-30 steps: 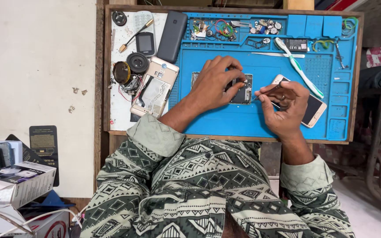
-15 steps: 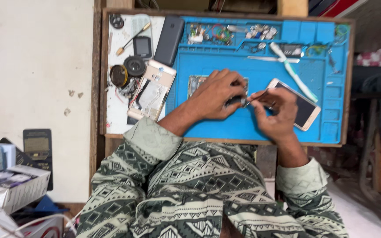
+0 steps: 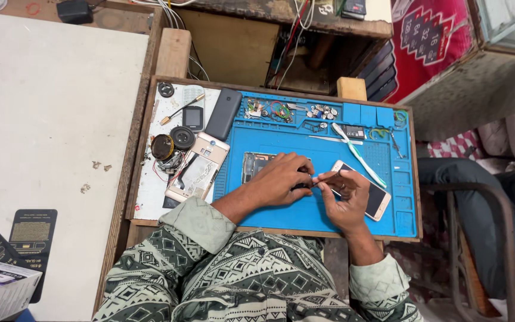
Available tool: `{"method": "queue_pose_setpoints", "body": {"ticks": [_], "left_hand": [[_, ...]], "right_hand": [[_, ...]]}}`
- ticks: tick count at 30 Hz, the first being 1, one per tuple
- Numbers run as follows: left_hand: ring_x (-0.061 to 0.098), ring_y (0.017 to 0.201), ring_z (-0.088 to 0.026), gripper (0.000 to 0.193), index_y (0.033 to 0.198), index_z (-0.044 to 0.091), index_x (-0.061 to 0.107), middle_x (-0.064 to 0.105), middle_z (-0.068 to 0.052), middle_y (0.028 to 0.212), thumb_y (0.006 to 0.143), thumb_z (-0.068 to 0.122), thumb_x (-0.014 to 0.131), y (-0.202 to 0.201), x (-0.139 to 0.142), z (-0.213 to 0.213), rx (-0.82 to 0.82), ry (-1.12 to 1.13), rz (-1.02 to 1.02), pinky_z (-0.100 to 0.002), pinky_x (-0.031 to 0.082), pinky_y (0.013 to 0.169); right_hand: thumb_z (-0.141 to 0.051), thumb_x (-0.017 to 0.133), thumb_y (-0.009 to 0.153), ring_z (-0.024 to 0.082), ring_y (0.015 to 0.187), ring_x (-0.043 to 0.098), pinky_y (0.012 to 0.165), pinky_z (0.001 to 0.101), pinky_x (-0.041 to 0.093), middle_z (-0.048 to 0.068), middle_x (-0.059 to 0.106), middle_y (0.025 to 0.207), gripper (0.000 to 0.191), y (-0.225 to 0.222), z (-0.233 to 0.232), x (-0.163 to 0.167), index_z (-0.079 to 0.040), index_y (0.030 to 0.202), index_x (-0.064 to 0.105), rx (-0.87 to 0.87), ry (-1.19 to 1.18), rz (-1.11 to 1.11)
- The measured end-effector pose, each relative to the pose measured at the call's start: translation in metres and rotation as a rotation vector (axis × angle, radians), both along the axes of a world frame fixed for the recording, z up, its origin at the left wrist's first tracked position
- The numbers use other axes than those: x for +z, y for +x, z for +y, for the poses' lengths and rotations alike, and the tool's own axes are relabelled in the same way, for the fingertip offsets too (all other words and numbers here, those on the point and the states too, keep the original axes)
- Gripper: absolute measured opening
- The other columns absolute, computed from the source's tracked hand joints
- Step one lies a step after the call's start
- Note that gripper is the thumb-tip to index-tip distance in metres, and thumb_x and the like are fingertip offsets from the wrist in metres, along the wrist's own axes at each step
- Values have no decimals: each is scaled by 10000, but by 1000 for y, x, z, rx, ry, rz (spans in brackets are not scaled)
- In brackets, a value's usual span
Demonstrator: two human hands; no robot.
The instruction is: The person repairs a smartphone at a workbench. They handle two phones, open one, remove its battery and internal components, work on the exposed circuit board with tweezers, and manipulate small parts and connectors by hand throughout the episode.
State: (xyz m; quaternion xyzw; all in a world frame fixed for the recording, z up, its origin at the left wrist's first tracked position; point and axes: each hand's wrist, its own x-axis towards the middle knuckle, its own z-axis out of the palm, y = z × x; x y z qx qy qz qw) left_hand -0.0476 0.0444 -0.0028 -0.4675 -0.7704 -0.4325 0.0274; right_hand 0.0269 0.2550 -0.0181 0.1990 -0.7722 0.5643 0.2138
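On the blue work mat (image 3: 281,143) lies an opened phone body (image 3: 253,165) with its circuit board showing. My left hand (image 3: 281,179) presses down on it, fingers curled over its right part. My right hand (image 3: 344,200) pinches a thin tool (image 3: 324,179), its tip pointing left at the board under my left fingers. A gold-edged smartphone (image 3: 377,200) lies under and beside my right hand. A white toothbrush (image 3: 359,155) rests on the mat just above it.
Left of the mat lie a phone shell and back cover (image 3: 199,170), small round speakers (image 3: 171,143), a black phone (image 3: 223,113) and a small screwdriver (image 3: 174,112). Screws and small parts (image 3: 320,111) fill the mat's top trays. A wooden block (image 3: 351,88) stands behind. A seated person's leg (image 3: 466,185) is at right.
The view has shifted so the bench sits lower in frame. My hands stay on the opened phone, the right hand's tool tip still at the board.
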Motion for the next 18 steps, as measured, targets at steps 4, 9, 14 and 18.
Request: {"method": "queue_pose_setpoints", "body": {"ticks": [4,9,14,18], "left_hand": [[572,1104,-236,201,975,136,764,641,-15,1152,837,278,800,-1,1,0,-2,9,-13,-408,429,910],[569,1067,-224,176,960,142,762,640,-5,1118,855,280,791,-1,4,-1,-3,12,-34,-402,417,897],[568,1039,-206,145,943,158,767,647,12,1078,863,279,772,0,5,0,1,3,-81,-395,407,893],[571,1021,-198,139,948,163,766,651,16,1063,881,285,760,-1,7,-1,-4,13,-80,-392,410,899]], "right_hand": [[123,645,964,274,1039,737,882,370,642,199,666,1112,584,-1,0,2,-105,1392,319,8,-9,-6],[102,636,983,282,1029,745,873,369,650,198,667,1115,563,0,2,5,-116,1386,308,-27,1,3],[70,639,1006,282,1009,755,852,356,656,195,675,1111,556,0,5,7,-135,1393,296,-38,9,15],[62,643,1008,281,1002,757,846,357,656,199,686,1108,563,1,4,9,-139,1402,295,-63,-8,27]]}}
